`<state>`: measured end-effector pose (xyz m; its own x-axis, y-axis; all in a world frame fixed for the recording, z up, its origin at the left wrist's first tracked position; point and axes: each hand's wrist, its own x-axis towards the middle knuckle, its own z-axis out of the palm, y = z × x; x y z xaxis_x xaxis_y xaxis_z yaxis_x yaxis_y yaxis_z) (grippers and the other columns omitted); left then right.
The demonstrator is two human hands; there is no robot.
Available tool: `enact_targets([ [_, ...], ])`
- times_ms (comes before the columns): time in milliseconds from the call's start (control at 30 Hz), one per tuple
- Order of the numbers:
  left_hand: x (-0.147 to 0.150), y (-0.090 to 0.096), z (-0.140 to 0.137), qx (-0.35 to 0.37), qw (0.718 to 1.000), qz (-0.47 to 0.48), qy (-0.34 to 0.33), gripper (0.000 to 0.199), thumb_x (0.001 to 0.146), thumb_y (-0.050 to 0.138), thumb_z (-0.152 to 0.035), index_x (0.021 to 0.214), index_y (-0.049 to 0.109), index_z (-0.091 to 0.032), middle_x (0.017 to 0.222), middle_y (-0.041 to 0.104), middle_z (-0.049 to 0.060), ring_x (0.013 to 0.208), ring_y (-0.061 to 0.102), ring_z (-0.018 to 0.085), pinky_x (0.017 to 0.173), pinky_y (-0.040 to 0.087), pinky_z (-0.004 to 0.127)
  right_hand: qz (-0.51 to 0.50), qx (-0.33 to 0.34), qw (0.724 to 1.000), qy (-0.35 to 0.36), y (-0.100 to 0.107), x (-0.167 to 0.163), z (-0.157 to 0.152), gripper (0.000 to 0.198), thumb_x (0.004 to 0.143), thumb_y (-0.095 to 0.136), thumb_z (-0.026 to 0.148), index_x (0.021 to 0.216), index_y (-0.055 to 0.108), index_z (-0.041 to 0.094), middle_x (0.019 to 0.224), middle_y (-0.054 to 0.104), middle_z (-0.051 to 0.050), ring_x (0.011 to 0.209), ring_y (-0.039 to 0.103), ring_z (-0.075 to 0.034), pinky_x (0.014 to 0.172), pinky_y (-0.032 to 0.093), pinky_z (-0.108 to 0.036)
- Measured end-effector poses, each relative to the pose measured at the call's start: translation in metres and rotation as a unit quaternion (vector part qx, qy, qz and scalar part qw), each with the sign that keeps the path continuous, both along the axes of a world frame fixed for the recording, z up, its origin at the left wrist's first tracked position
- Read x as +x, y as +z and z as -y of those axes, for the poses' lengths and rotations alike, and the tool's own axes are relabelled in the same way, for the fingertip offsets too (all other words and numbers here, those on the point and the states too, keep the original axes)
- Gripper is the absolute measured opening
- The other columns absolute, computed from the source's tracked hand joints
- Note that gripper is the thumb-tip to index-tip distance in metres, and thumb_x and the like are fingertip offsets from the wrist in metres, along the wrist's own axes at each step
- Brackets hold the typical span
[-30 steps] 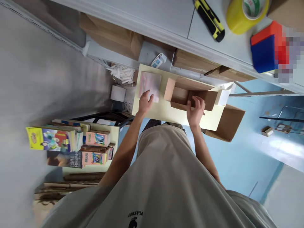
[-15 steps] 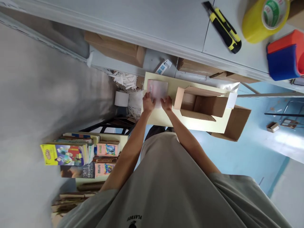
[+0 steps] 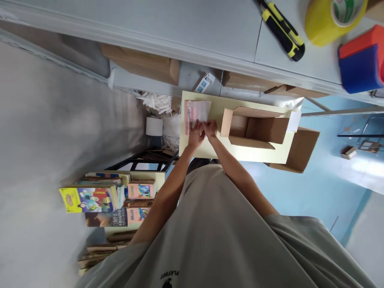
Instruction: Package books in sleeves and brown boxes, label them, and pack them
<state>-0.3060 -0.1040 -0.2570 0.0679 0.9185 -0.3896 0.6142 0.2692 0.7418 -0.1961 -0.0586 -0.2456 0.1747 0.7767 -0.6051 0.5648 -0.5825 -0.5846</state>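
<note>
A thin pink-and-white booklet (image 3: pixel 196 110) lies on the pale yellow board (image 3: pixel 240 150) in front of me. Its right part looks pale and hazy, as if under a translucent cover. At its lower edge, my left hand (image 3: pixel 196 135) has its fingers bent over the pink and white surface. Right beside it, my right hand (image 3: pixel 211 129) is closed in a pinch at the booklet's lower right corner. The thumbs of both hands nearly meet there. An open cardboard box (image 3: pixel 255 128) stands on the board just right of my right hand.
On the grey shelf above lie a box cutter (image 3: pixel 282 32), a yellow tape roll (image 3: pixel 321 24) and a red-and-blue holder (image 3: pixel 360 66). Stacked books (image 3: pixel 96 198) are at lower left. A power strip (image 3: pixel 205 83), cartons (image 3: pixel 144 64), a larger box (image 3: pixel 303 150) and white paper shreds (image 3: pixel 157 102) surround the board.
My left hand has moved right, from the booklet's left side to beside my right hand. The hazy cover has shifted, and more of the pink print shows. The view has tilted slightly.
</note>
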Motion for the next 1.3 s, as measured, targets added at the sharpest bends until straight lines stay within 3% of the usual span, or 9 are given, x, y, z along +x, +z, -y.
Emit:
enact_targets([
  [167,-0.016,0.026,-0.002,-0.017,0.987,0.055,0.148,0.041,0.115,0.063,-0.018,0.155,0.073,-0.013,0.17,0.074,0.022,0.158,0.075,0.032,0.136,0.062,0.052,-0.03,0.011,0.999,-0.044,0.04,-0.021,0.006,0.01,0.112,0.073,0.031,0.12,0.071,0.025,0.126,0.09,-0.011,0.118,0.086,-0.027,0.111,0.067,-0.039],
  [400,-0.036,0.115,0.014,0.143,0.953,0.115,0.241,0.032,0.114,0.075,-0.053,0.127,0.08,-0.025,0.131,0.09,0.011,0.111,0.089,0.027,0.096,0.078,0.048,-0.162,0.152,0.975,0.018,0.138,0.0,0.03,0.018,0.117,0.069,0.038,0.125,0.078,0.025,0.12,0.092,-0.007,0.111,0.089,-0.026,0.106,0.069,-0.039],
  [533,-0.023,0.191,0.009,0.23,0.954,0.104,0.159,0.033,0.115,0.075,-0.056,0.134,0.081,-0.029,0.126,0.089,0.006,0.108,0.088,0.023,0.099,0.077,0.044,-0.198,0.233,0.951,0.044,0.203,0.072,0.038,0.038,0.121,0.063,0.056,0.133,0.082,0.025,0.13,0.09,-0.01,0.118,0.089,-0.028,0.106,0.072,-0.042],
  [667,0.017,0.276,-0.01,0.321,0.945,0.029,0.053,0.032,0.119,0.071,-0.049,0.147,0.078,-0.034,0.143,0.082,0.003,0.139,0.082,0.027,0.118,0.073,0.048,-0.136,0.309,0.937,0.089,0.264,0.164,0.025,0.057,0.12,0.059,0.074,0.134,0.086,0.025,0.127,0.089,-0.008,0.117,0.088,-0.029,0.106,0.072,-0.046],
  [800,0.07,0.327,-0.036,0.498,0.86,-0.054,-0.1,0.025,0.12,0.071,-0.028,0.141,0.082,-0.035,0.158,0.079,-0.001,0.155,0.073,0.027,0.135,0.062,0.055,-0.07,0.363,0.912,0.18,0.299,0.24,0.001,0.062,0.122,0.056,0.076,0.133,0.087,0.023,0.123,0.089,-0.006,0.114,0.087,-0.027,0.106,0.071,-0.045],
  [867,0.095,0.331,-0.048,0.464,0.861,-0.082,-0.192,0.021,0.12,0.07,-0.027,0.136,0.083,-0.031,0.158,0.079,-0.002,0.159,0.07,0.029,0.142,0.054,0.061,-0.051,0.374,0.899,0.221,0.3,0.267,-0.01,0.054,0.124,0.058,0.068,0.134,0.086,0.023,0.125,0.089,-0.008,0.113,0.087,-0.026,0.105,0.07,-0.043],
  [933,0.117,0.322,-0.058,0.364,0.895,-0.097,-0.239,0.02,0.12,0.067,-0.026,0.134,0.081,-0.028,0.157,0.078,-0.001,0.163,0.068,0.031,0.147,0.046,0.066,-0.032,0.369,0.895,0.248,0.292,0.287,-0.019,0.042,0.124,0.063,0.057,0.135,0.086,0.025,0.127,0.09,-0.01,0.114,0.087,-0.027,0.106,0.069,-0.043],
  [1067,0.144,0.279,-0.069,0.274,0.931,-0.11,-0.215,0.027,0.112,0.068,-0.015,0.136,0.075,-0.026,0.154,0.078,0.007,0.161,0.066,0.035,0.146,0.046,0.064,0.007,0.319,0.906,0.277,0.263,0.307,-0.026,0.031,0.123,0.063,0.039,0.14,0.084,0.024,0.132,0.091,-0.009,0.121,0.086,-0.033,0.112,0.067,-0.048],
  [1300,0.159,0.219,-0.075,0.175,0.949,-0.159,-0.209,0.034,0.107,0.068,-0.009,0.136,0.077,-0.025,0.139,0.085,0.012,0.14,0.075,0.037,0.129,0.058,0.052,0.077,0.227,0.901,0.361,0.213,0.312,-0.024,0.045,0.124,0.049,0.028,0.163,0.071,0.03,0.146,0.088,-0.007,0.123,0.083,-0.038,0.11,0.063,-0.047],
])
